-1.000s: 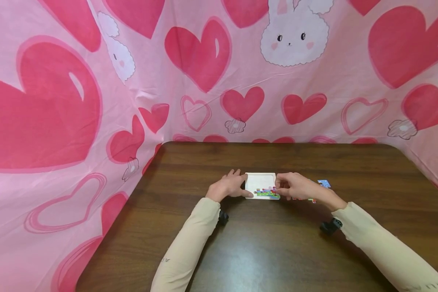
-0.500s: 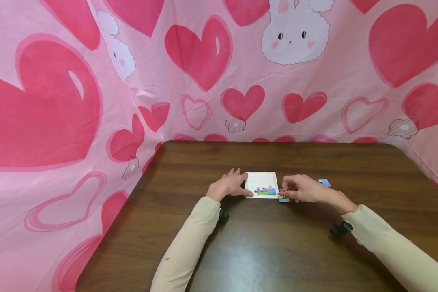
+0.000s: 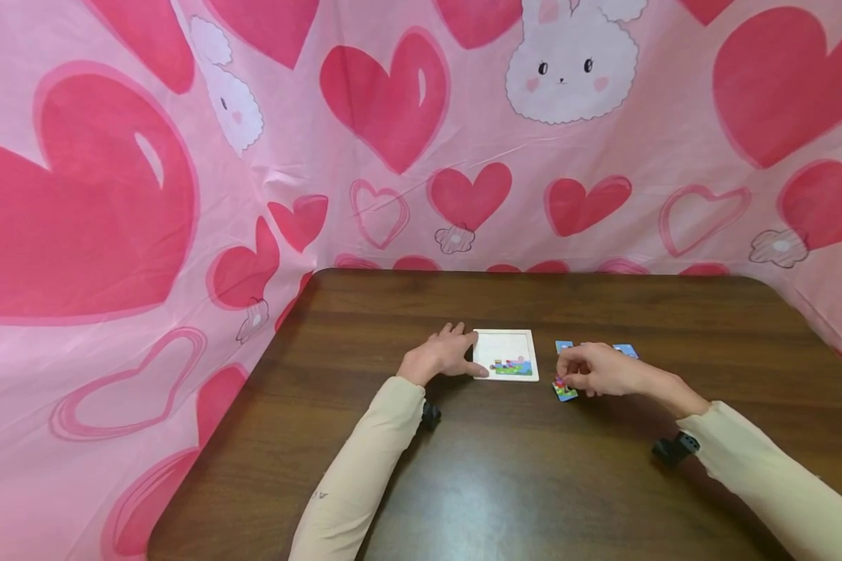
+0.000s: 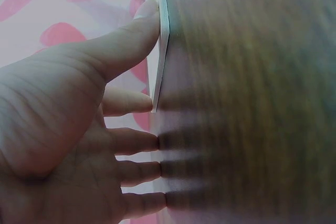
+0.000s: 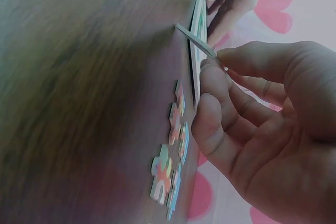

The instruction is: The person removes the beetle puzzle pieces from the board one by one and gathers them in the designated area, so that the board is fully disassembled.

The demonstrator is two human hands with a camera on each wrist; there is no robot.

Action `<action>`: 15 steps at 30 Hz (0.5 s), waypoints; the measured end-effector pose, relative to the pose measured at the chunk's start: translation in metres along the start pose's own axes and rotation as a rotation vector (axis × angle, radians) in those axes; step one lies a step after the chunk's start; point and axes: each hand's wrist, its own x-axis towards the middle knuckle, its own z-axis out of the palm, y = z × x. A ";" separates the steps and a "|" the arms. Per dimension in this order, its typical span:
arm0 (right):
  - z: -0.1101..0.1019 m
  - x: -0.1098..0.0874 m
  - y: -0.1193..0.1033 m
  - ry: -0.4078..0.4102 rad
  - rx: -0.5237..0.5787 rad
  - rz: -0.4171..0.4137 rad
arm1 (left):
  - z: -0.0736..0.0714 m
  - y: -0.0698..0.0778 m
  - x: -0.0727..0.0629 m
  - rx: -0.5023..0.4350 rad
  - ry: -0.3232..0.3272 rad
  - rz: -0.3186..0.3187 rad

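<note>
A white puzzle tray (image 3: pixel 503 344) lies on the table, with a small joined patch of colourful puzzle pieces (image 3: pixel 514 366) along its lower right. My left hand (image 3: pixel 440 356) rests at the tray's left side, its thumb on the near left corner and the other fingers spread; the left wrist view has the thumb (image 4: pixel 131 40) against the frame edge. To the right of the tray, my right hand (image 3: pixel 596 369) pinches a puzzle piece (image 3: pixel 564 391) between thumb and fingers. In the right wrist view that piece (image 5: pixel 195 40) is seen edge-on, tilted, near the tray.
Several loose puzzle pieces (image 5: pixel 163 174) lie on the wooden table (image 3: pixel 463 483) beside and beneath the right hand. Behind the hand are a blue piece (image 3: pixel 564 345) and another blue piece (image 3: pixel 626 351). A pink heart-print cloth (image 3: pixel 393 218) hangs behind the table.
My right hand has moved from the tray's right edge further right, carrying the pinched puzzle piece clear of the tray. A blue piece behind it has come into sight. My left hand stays put.
</note>
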 end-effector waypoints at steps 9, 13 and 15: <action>-0.003 -0.008 0.007 -0.071 0.006 0.024 | -0.001 0.000 0.000 0.015 0.000 0.000; -0.002 -0.010 0.009 -0.107 0.023 0.047 | 0.000 0.001 0.000 0.005 -0.004 -0.007; -0.002 -0.011 0.009 -0.117 0.022 0.050 | 0.000 0.001 0.000 0.005 -0.006 -0.008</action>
